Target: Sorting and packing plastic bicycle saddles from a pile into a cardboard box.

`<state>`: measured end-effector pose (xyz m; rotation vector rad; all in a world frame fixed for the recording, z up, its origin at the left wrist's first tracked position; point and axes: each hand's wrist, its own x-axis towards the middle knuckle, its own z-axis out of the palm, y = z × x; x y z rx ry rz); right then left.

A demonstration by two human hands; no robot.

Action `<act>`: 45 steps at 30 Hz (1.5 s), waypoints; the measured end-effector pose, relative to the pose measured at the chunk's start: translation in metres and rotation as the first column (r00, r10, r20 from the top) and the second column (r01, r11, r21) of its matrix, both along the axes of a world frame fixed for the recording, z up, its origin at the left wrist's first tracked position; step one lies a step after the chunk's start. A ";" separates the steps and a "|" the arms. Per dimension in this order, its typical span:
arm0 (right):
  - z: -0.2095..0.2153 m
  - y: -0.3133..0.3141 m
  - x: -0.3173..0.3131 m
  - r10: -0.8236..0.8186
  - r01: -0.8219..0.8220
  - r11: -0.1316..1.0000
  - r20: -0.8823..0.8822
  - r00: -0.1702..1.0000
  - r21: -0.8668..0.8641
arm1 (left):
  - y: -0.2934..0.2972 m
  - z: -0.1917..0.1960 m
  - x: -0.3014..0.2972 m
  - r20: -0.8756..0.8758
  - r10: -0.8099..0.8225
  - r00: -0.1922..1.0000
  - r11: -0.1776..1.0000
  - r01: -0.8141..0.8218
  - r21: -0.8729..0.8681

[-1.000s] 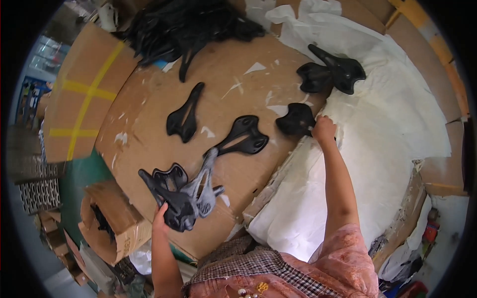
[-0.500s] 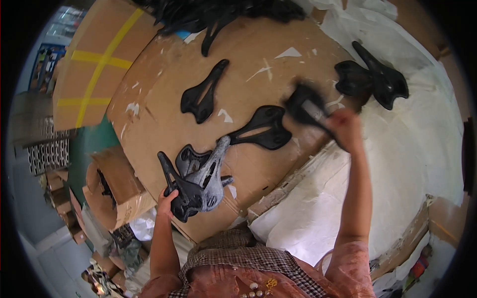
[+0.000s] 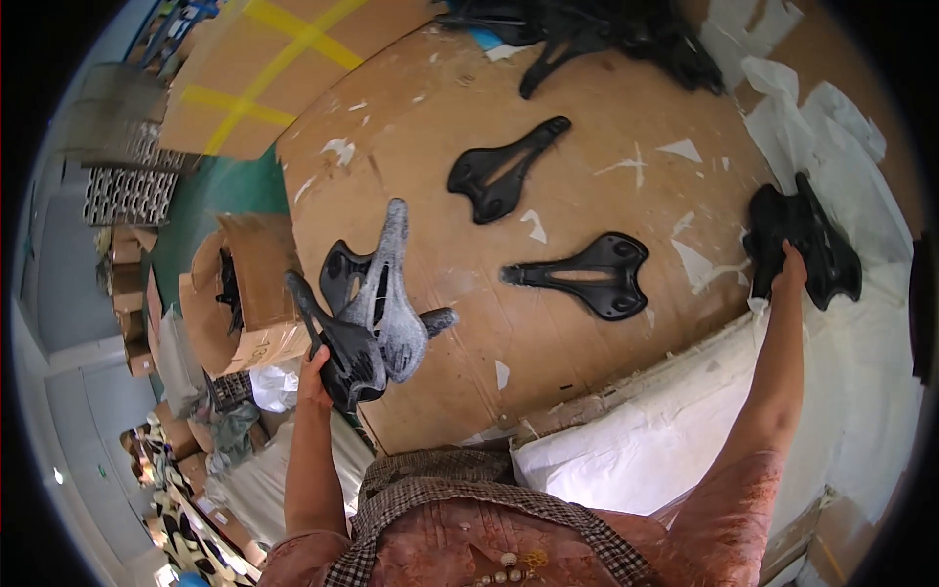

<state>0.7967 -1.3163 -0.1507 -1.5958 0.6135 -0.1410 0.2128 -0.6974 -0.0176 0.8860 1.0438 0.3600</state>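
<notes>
At the table's near left, my left hand is closed on a black bicycle saddle shell. Against it lies a shell dusted with grey-white powder, crossing another black shell beneath. My right hand reaches far right, its fingers closed on a black shell beside another dark shell on white sheeting. Part of the right-hand grip is hidden. Between the hands a black shell with a long slot rests on the cardboard, and a similar shell lies farther back.
Brown cardboard with torn paper scraps covers the table. A heap of black shells lies at the far edge. On the left stand a yellow-taped carton and an opened box with dark pieces inside. White sheeting drapes the right side.
My right hand has carried its shell rightward to the one on the white sheeting. My left hand still holds its shell in the near-left cluster. The view has shifted.
</notes>
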 end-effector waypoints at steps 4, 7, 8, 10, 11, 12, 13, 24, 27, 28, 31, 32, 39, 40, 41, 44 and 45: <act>0.035 0.080 -0.035 -0.075 0.077 0.996 0.062 0.995 -0.034 | -0.008 0.011 -0.017 0.020 0.015 1.000 1.000 -0.015 0.012; 0.066 0.080 -0.068 0.097 -0.109 0.993 0.207 0.974 0.048 | -0.012 -0.002 -0.011 0.072 0.040 0.997 0.999 -0.037 -0.034; 0.071 0.085 -0.084 0.104 -0.127 0.987 0.213 0.972 0.098 | -0.010 -0.009 -0.012 0.086 0.015 0.996 0.997 -0.009 -0.072; 0.090 0.118 -0.127 0.178 -0.186 0.983 0.221 0.959 0.014 | -0.012 -0.009 -0.013 0.086 0.022 0.996 0.995 -0.013 -0.101; 0.103 0.143 -0.151 0.241 -0.219 0.968 0.222 0.945 -0.122 | -0.010 -0.013 -0.016 0.083 0.022 0.996 0.993 -0.012 -0.121; 0.116 0.171 -0.175 0.373 -0.306 0.910 0.231 0.899 -0.278 | -0.007 -0.016 -0.025 0.095 0.049 0.994 0.991 -0.037 -0.126; 0.131 0.196 -0.197 0.497 -0.370 0.820 0.225 0.838 -0.436 | -0.004 -0.020 -0.032 0.115 0.074 0.991 0.989 -0.057 -0.139; 0.208 0.511 -0.387 0.923 -0.708 0.345 0.360 0.136 -0.616 | 0.063 0.044 -0.191 0.328 0.456 0.827 0.889 -0.438 -0.131; 0.253 0.647 -0.468 0.930 -0.915 0.094 0.362 -0.059 -0.391 | 0.139 0.121 -0.259 0.430 0.495 0.755 0.841 -0.540 -0.019; 0.279 0.700 -0.500 0.939 -0.987 -0.075 0.323 -0.117 -0.139 | 0.169 0.162 -0.261 0.395 0.456 0.797 0.828 -0.543 0.140; 0.317 0.838 -0.558 0.884 -0.825 -0.045 0.363 -0.295 -0.563 | 0.284 0.231 -0.287 0.420 0.523 0.741 0.751 -0.634 0.183; 0.331 0.859 -0.578 0.879 -0.754 0.025 0.374 -0.296 -0.656 | 0.320 0.246 -0.302 0.376 0.607 0.700 0.648 -0.710 0.275; 0.225 0.788 -0.574 0.705 -0.885 -0.154 0.579 -0.410 -0.439 | 0.422 0.231 -0.335 0.281 0.702 0.655 0.482 -0.727 0.490; 0.209 0.746 -0.558 0.802 -0.860 -0.344 0.359 -0.478 -0.377 | 0.417 0.222 -0.358 0.340 0.649 0.681 0.526 -0.724 0.447; 0.103 0.700 -0.501 0.821 -0.882 -0.465 0.409 -0.398 0.076 | 0.425 0.204 -0.321 0.358 0.696 0.622 0.496 -0.778 0.385; 0.027 0.489 -0.412 0.996 -0.898 -0.078 -0.082 -0.047 -0.433 | 0.350 0.160 -0.239 0.117 0.716 0.688 0.480 -0.607 0.633; -0.013 0.402 -0.373 0.968 -0.961 0.079 -0.208 0.137 -0.264 | 0.339 0.148 -0.215 0.117 0.614 0.780 0.614 -0.566 0.551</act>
